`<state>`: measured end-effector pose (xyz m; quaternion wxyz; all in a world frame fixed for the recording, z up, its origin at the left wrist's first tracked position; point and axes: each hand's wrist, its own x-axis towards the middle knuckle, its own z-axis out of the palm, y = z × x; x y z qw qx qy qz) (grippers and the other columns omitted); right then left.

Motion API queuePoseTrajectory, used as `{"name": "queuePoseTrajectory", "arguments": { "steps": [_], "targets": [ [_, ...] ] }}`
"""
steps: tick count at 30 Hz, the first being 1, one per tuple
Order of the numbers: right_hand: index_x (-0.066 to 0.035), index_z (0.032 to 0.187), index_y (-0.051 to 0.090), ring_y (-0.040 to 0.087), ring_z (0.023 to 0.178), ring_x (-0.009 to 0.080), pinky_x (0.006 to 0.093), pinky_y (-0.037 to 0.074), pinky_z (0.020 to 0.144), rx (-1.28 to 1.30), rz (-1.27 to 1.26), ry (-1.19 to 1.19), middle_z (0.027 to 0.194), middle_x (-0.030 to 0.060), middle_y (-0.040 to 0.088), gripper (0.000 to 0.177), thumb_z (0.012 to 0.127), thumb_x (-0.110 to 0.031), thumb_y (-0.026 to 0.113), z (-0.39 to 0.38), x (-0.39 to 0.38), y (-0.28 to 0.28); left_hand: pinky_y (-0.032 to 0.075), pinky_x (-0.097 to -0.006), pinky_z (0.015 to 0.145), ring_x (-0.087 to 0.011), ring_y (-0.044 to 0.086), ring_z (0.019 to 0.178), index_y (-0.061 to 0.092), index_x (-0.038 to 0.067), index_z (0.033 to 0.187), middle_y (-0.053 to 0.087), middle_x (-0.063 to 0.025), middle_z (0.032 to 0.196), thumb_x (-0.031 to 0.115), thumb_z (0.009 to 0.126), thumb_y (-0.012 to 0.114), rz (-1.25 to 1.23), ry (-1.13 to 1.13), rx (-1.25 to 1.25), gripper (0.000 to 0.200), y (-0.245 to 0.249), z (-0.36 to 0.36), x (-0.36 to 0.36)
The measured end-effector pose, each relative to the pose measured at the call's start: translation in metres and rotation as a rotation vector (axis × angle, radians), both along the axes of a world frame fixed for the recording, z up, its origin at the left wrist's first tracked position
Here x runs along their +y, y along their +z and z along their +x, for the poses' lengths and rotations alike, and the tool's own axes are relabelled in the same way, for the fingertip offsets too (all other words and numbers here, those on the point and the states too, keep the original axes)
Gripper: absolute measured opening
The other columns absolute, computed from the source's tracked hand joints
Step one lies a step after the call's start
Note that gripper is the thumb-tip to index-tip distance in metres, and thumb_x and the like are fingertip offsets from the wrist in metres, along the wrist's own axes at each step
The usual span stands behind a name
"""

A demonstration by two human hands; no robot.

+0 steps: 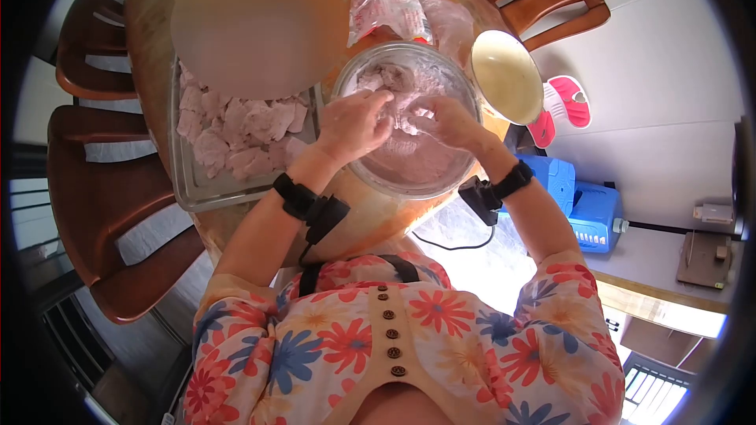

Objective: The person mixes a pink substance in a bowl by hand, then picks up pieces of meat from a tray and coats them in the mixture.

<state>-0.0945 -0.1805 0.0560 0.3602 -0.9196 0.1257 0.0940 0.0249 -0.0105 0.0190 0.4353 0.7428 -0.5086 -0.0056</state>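
Note:
Both of my hands are over a round metal bowl (469, 86) holding pale pinkish powder, which looks like flour. My left hand (356, 123) is at the bowl's left side with its fingers curled in and closed. My right hand (450, 121) pinches from the right. Between the fingertips is a flour-coated meat piece (403, 116), partly hidden by the fingers. More coated meat (387, 77) lies in the powder at the far side. Left of the bowl, a rectangular metal tray (186, 189) carries several coated meat pieces (236, 130), and a blurred patch covers its far part.
A crumpled plastic packet (387, 9) lies behind the bowl. On the right is a cream-coloured basin (508, 79) near the edge of the wooden table (339, 228). Brown chairs (102, 181) line the left side. Blue plastic containers (594, 216) stand at the right.

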Motion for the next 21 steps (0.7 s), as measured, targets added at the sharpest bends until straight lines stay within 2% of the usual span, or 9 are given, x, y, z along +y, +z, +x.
{"name": "queuePoseTrajectory", "arguments": {
  "steps": [3, 4, 9, 12, 15, 17, 19, 20, 21],
  "targets": [
    [-0.004, 0.101, 0.066, 0.062, 0.089, 0.0180, 0.0326, 0.047, 0.083, -0.081, 0.053, 0.070, 0.098, 0.0089, 0.067, 0.021, 0.085, -0.017, 0.061, 0.007, -0.002, 0.000, 0.050, -0.0427, 0.064, -0.0307, 0.063, 0.071, 0.067, 0.010, 0.080, 0.063, -0.0123, 0.072, 0.025, 0.074, 0.061, 0.127, -0.037, 0.018, 0.017, -0.005, -0.005, -0.007],
    [-0.004, 0.100, 0.066, 0.062, 0.088, 0.0173, 0.0325, 0.047, 0.083, -0.097, 0.101, 0.096, 0.098, 0.0081, 0.067, 0.020, 0.085, -0.016, 0.062, 0.010, 0.001, 0.007, 0.049, -0.0403, 0.062, -0.0299, 0.062, 0.072, 0.063, 0.011, 0.096, 0.064, -0.0113, 0.078, 0.022, 0.073, 0.066, 0.213, -0.039, -0.029, 0.025, -0.014, -0.004, -0.009],
    [-0.003, 0.098, 0.066, 0.059, 0.089, 0.0116, 0.0281, 0.047, 0.081, 0.011, 0.233, 0.096, 0.096, 0.0045, 0.066, 0.016, 0.084, -0.011, 0.065, 0.024, 0.001, 0.011, 0.048, -0.0427, 0.069, -0.0318, 0.062, 0.078, 0.065, 0.012, 0.089, 0.064, -0.0123, 0.079, 0.020, 0.075, 0.062, 0.193, -0.022, 0.197, 0.017, -0.006, -0.002, -0.004],
    [-0.002, 0.096, 0.066, 0.058, 0.088, 0.0105, 0.0267, 0.046, 0.080, 0.054, 0.242, 0.054, 0.095, 0.0026, 0.065, 0.014, 0.084, -0.009, 0.064, 0.026, -0.003, 0.019, 0.047, -0.0423, 0.069, -0.0309, 0.062, 0.078, 0.066, 0.013, 0.089, 0.064, -0.0109, 0.080, 0.020, 0.074, 0.062, 0.220, 0.001, 0.171, 0.017, -0.001, -0.005, -0.003],
    [-0.003, 0.097, 0.067, 0.061, 0.085, 0.0117, 0.0271, 0.048, 0.074, -0.023, 0.307, 0.089, 0.091, 0.0064, 0.067, 0.017, 0.082, -0.012, 0.066, 0.033, -0.016, 0.006, 0.048, -0.0417, 0.068, -0.0302, 0.061, 0.077, 0.067, 0.013, 0.086, 0.063, -0.0100, 0.080, 0.020, 0.073, 0.062, 0.201, 0.033, 0.180, 0.016, 0.008, -0.003, 0.004],
    [-0.001, 0.105, 0.063, 0.058, 0.092, 0.0137, 0.0293, 0.045, 0.083, -0.120, 0.161, -0.127, 0.097, 0.0054, 0.065, 0.025, 0.083, -0.014, 0.065, 0.041, -0.032, -0.013, 0.048, -0.0432, 0.066, -0.0313, 0.062, 0.074, 0.067, 0.012, 0.080, 0.063, -0.0121, 0.076, 0.020, 0.071, 0.061, 0.100, 0.106, 0.133, 0.013, 0.008, 0.001, 0.012],
    [-0.001, 0.111, 0.059, 0.058, 0.098, 0.0226, 0.0350, 0.044, 0.089, -0.177, -0.117, -0.099, 0.103, 0.0115, 0.064, 0.039, 0.081, -0.024, 0.067, 0.051, -0.027, -0.015, 0.048, -0.0459, 0.062, -0.0330, 0.062, 0.071, 0.067, 0.011, 0.072, 0.062, -0.0143, 0.072, 0.020, 0.070, 0.059, 0.123, 0.140, 0.067, 0.012, 0.002, 0.019, 0.022],
    [-0.001, 0.114, 0.057, 0.055, 0.105, 0.0306, 0.0396, 0.041, 0.094, -0.377, -0.276, -0.010, 0.111, 0.0169, 0.060, 0.049, 0.078, -0.033, 0.069, 0.050, -0.054, -0.061, 0.049, -0.0452, 0.062, -0.0334, 0.062, 0.070, 0.065, 0.010, 0.071, 0.062, -0.0147, 0.071, 0.021, 0.070, 0.059, 0.076, 0.124, 0.083, 0.013, 0.013, 0.032, 0.033],
    [-0.001, 0.113, 0.056, 0.054, 0.107, 0.0337, 0.0413, 0.042, 0.092, -0.337, -0.408, -0.035, 0.113, 0.0198, 0.058, 0.053, 0.075, -0.034, 0.071, 0.053, -0.041, -0.061, 0.049, -0.0432, 0.062, -0.0336, 0.061, 0.068, 0.067, 0.009, 0.076, 0.062, -0.0161, 0.072, 0.023, 0.072, 0.060, 0.024, 0.172, 0.114, 0.015, 0.015, 0.041, 0.044]
  ]
}}
